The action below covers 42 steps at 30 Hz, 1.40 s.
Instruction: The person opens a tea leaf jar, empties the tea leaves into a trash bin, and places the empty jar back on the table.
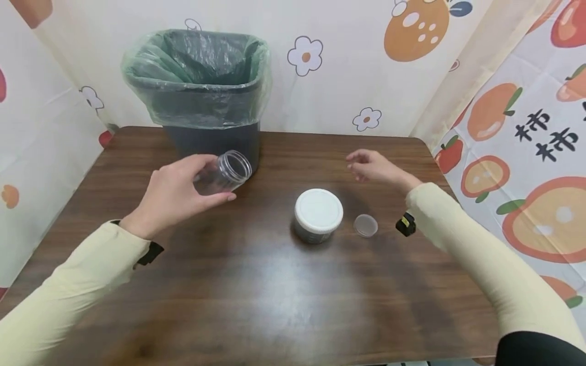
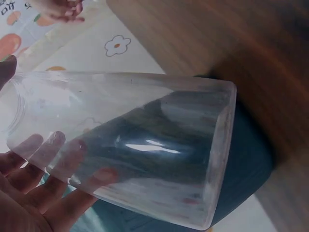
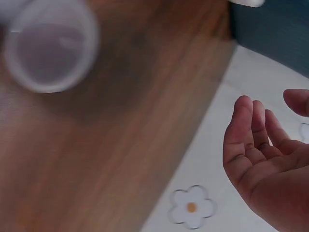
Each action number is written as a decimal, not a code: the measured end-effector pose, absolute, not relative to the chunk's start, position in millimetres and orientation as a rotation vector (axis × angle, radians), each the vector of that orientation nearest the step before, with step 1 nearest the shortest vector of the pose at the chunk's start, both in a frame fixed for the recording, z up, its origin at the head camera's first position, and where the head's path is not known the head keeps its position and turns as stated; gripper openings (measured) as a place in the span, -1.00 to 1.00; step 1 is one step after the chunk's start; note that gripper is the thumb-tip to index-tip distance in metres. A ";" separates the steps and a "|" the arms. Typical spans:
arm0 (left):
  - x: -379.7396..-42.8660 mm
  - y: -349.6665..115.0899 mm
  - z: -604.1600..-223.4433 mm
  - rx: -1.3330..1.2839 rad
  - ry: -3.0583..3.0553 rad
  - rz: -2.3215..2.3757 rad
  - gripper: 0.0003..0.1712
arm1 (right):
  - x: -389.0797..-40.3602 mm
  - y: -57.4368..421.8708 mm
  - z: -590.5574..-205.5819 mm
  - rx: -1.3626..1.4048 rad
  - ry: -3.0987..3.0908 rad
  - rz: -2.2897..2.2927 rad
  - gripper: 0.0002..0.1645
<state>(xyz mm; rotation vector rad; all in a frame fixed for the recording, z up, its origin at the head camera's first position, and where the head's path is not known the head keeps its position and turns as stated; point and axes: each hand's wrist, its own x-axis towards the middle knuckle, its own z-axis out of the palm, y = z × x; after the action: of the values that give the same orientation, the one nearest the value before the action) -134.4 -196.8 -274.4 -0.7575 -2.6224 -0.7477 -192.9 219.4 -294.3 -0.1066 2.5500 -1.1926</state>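
My left hand [image 1: 176, 190] grips a clear plastic jar [image 1: 224, 173], thumb on one side and fingers round the other. The jar is tilted, with its uncovered threaded mouth facing right. In the left wrist view, its see-through wall [image 2: 145, 145] shows nothing inside. Over the right back of the table, my right hand [image 1: 373, 166] hovers with loosely bent fingers and holds nothing. A small translucent round lid [image 1: 365, 225] lies on the tabletop nearer me than that hand. To the lid's left stands a tub with a white lid [image 1: 319, 211].
A dark bin [image 1: 215, 140] lined with a green plastic bag [image 1: 155, 96] stands at the back left of the brown wooden table [image 1: 256, 305], just behind the jar. Patterned cloth [image 1: 334, 91] hangs behind the table and along both sides.
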 end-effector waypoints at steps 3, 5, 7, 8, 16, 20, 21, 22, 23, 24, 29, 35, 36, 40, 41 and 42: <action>-131.5 -198.2 -282.5 -0.717 -2.650 -0.805 -0.35 | -181.7 230.8 -306.1 -0.095 2.513 -1.145 -0.55; -130.7 -199.0 -285.1 -0.694 -2.667 -0.830 -0.36 | -174.6 237.1 -311.9 -0.101 2.509 -1.100 -0.54; -130.2 -200.0 -286.6 -0.678 -2.677 -0.847 -0.36 | -167.5 241.3 -317.7 -0.124 2.533 -1.027 -0.51; -130.1 -200.6 -287.3 -0.673 -2.680 -0.851 -0.36 | -163.9 242.6 -320.7 -0.134 2.547 -0.987 -0.47; -127.9 -202.5 -292.8 -0.688 -2.687 -0.895 -0.36 | -134.7 241.4 -344.3 -0.195 2.599 -0.699 -0.13; -127.1 -200.9 -297.7 -0.688 -2.700 -0.909 -0.36 | -123.8 238.4 -358.2 -0.225 2.675 -0.690 -0.18; -126.7 -200.2 -299.4 -0.689 -2.707 -0.910 -0.36 | -121.4 238.0 -362.3 -0.237 2.702 -0.675 -0.22; -126.1 -199.5 -301.5 -0.691 -2.715 -0.911 -0.36 | -119.0 237.4 -366.2 -0.245 2.721 -0.667 -0.26; -125.6 -198.7 -303.6 -0.695 -2.723 -0.912 -0.35 | -116.7 237.1 -370.1 -0.249 2.739 -0.656 -0.30; -125.1 -197.7 -306.0 -0.702 -2.729 -0.915 -0.35 | -114.4 237.1 -373.9 -0.257 2.757 -0.642 -0.35; -123.7 -194.4 -315.7 -0.737 -2.748 -0.919 -0.35 | -108.9 238.0 -387.0 -0.264 2.818 -0.625 -0.51; -123.4 -192.0 -322.9 -0.746 -2.752 -0.920 -0.34 | -110.1 238.5 -391.0 -0.264 2.821 -0.703 -0.51; -123.3 -191.1 -323.8 -0.753 -2.752 -0.918 -0.34 | -110.0 239.0 -390.4 -0.250 2.824 -0.728 -0.48; -123.8 -185.6 -325.6 -0.789 -2.743 -0.919 -0.34 | -109.8 240.2 -380.9 -0.179 2.903 -0.892 -0.38; -124.0 -183.9 -325.6 -0.794 -2.740 -0.923 -0.34 | -110.6 239.2 -376.3 -0.176 2.937 -0.944 -0.36; -124.1 -182.2 -325.1 -0.800 -2.735 -0.924 -0.34 | -111.8 237.2 -371.0 -0.185 2.972 -0.995 -0.34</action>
<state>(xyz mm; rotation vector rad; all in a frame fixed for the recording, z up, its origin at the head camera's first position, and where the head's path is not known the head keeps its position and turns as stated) -124.1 -182.2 -325.1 -0.8000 -2.7349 -0.9237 -111.8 237.2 -371.0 -0.1854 2.9724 -0.9953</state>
